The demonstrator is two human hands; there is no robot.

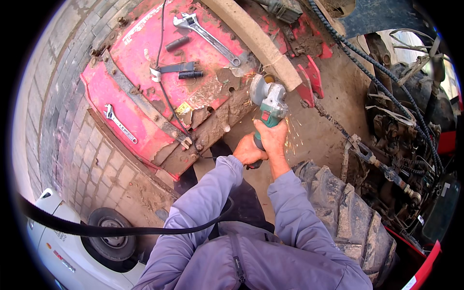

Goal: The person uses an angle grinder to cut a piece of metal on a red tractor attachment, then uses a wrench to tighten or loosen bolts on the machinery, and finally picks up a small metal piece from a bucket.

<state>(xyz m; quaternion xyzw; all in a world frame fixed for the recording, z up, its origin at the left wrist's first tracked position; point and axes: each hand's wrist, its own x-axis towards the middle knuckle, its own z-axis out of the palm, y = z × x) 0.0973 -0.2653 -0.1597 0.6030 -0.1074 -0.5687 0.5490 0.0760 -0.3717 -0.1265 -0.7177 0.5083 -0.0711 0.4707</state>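
Against the red machine (145,72), both hands' fingers (270,137) grip the sparking angle grinder (269,104).

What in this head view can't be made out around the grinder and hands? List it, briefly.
- Angle grinder disc's contact point: head view, hidden by the guard and sparks.
- Left hand grip on the rear handle: fingers curl out of sight underneath.
- Grinder body under the right hand: covered by the palm.
- Small wrench on the red panel: too small for detail.
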